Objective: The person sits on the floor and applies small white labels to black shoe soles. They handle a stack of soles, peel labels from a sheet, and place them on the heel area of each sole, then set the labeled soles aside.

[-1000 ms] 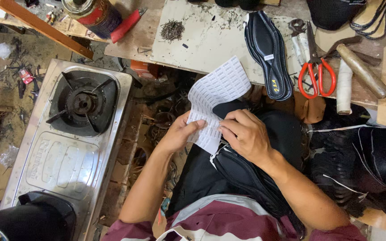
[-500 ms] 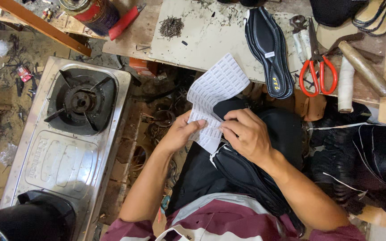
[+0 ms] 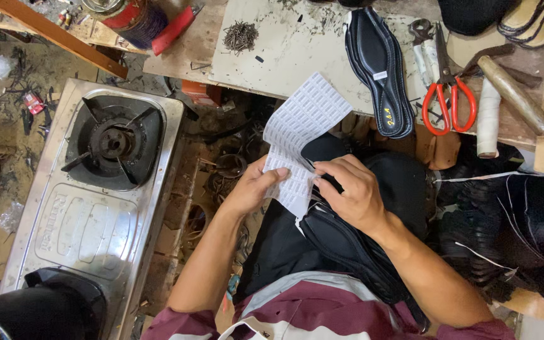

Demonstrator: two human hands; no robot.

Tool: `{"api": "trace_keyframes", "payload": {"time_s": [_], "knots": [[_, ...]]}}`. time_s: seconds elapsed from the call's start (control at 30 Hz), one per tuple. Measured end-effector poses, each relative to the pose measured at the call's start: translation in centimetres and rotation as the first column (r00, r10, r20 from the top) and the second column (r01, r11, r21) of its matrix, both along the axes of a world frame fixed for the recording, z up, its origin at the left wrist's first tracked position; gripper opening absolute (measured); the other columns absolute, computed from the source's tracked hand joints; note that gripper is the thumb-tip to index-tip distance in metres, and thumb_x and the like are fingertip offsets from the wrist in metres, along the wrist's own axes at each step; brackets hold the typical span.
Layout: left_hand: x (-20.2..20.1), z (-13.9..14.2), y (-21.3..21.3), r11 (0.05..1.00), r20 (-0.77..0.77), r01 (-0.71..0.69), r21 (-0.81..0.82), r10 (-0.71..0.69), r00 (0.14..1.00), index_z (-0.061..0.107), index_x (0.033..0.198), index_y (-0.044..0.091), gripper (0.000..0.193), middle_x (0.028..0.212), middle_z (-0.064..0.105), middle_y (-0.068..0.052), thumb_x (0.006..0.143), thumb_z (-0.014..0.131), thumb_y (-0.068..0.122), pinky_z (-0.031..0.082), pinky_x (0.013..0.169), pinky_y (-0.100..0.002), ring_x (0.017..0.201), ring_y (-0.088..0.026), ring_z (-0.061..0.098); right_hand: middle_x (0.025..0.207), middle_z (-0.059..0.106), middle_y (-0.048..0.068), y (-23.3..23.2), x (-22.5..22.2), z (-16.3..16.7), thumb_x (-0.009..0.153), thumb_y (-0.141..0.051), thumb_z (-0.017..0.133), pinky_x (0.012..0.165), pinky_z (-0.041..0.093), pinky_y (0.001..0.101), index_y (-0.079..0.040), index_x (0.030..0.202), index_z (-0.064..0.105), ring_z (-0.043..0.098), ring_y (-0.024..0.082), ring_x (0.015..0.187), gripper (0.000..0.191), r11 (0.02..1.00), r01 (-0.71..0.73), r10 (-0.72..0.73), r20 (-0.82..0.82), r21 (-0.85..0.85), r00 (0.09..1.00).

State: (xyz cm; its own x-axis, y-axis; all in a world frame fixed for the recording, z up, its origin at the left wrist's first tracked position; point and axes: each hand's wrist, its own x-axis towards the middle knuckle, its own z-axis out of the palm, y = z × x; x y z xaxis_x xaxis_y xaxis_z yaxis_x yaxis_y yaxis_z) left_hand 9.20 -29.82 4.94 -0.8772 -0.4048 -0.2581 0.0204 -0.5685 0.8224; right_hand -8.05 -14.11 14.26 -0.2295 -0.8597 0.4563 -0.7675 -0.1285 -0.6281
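Observation:
A white sheet of small labels (image 3: pixel 300 129) curls up over my lap. My left hand (image 3: pixel 253 189) holds its lower left edge, thumb on top. My right hand (image 3: pixel 347 192) pinches at the sheet's right side, fingertips picking at one label. Under my right wrist lie several black shoe soles (image 3: pixel 341 242) stacked on my lap. A pair of black insoles (image 3: pixel 379 66) rests on the workbench (image 3: pixel 297 56) just beyond the sheet.
A steel gas stove (image 3: pixel 89 189) stands at the left on a littered floor. On the bench are red-handled scissors (image 3: pixel 445 101), a white thread spool (image 3: pixel 487 116), a wooden handle (image 3: pixel 514 94), a pile of small nails (image 3: pixel 240 34) and a red can (image 3: pixel 130 19). A heap of black straps (image 3: pixel 505 239) lies at the right.
The view has shifted a little. My right fingers have moved slightly along the label sheet; my left hand keeps its hold.

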Motion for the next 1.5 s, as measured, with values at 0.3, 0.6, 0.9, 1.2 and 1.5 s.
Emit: {"api": "trace_keyframes", "payload": {"time_s": [0.3,0.6,0.9,1.2,1.5], "knots": [[-0.4,-0.2,-0.1,0.998,0.049,-0.059,-0.01,0.06,0.997,0.06,0.123,0.001,0.027,0.109,0.069,-0.005,0.099,0.06,0.015,0.052,0.09,-0.032,0.099,-0.014,0.065,0.091,0.071,0.011,0.8,-0.3,0.2,0.081,0.005,0.076,0.076,0.057,0.0368,0.001,0.111,0.066,0.069,0.025,0.086,0.032,0.999,-0.014,0.018,0.091,-0.042,0.996],[-1.0,0.4,0.8,0.999,-0.012,-0.036,0.03,0.036,0.999,0.06,0.126,0.002,0.029,0.111,0.067,-0.004,0.101,0.059,0.017,0.052,0.091,-0.031,0.101,-0.014,0.064,0.111,0.067,0.016,0.9,0.6,0.4,0.084,0.004,0.077,0.083,0.058,0.0393,0.005,0.123,0.061,0.069,0.032,0.096,0.042,0.993,-0.045,0.034,-0.098,-0.112,0.995],[-1.8,1.2,1.4,0.998,-0.025,-0.042,0.055,0.043,0.999,0.059,0.127,0.0,0.029,0.112,0.068,-0.005,0.102,0.059,0.015,0.053,0.091,-0.031,0.101,-0.014,0.065,0.106,0.066,0.015,1.3,0.1,0.2,0.086,0.009,0.073,0.076,0.057,0.0381,0.005,0.118,0.064,0.068,0.029,0.088,0.033,0.982,-0.086,0.045,-0.235,-0.167,0.971],[-2.7,3.0,1.1,1.0,0.015,0.01,-0.023,-0.009,1.0,0.062,0.125,0.0,0.028,0.11,0.07,-0.005,0.101,0.062,0.016,0.052,0.091,-0.03,0.1,-0.012,0.066,0.106,0.067,0.015,2.1,0.0,0.8,0.086,0.01,0.073,0.076,0.059,0.0341,0.005,0.115,0.067,0.071,0.028,0.088,0.03,0.99,-0.043,0.023,-0.139,-0.136,0.99],[-2.3,12.1,-3.9,0.875,-0.006,0.041,-0.483,-0.049,0.999,0.065,0.125,-0.001,0.028,0.114,0.073,-0.005,0.1,0.069,0.012,0.056,0.096,-0.031,0.104,-0.012,0.068,0.126,0.057,0.011,7.4,-1.7,1.9,0.088,0.016,0.068,0.092,0.061,0.0332,0.001,0.131,0.057,0.069,0.02,0.106,0.048,0.979,0.07,0.076,0.665,-0.191,0.743]]}}
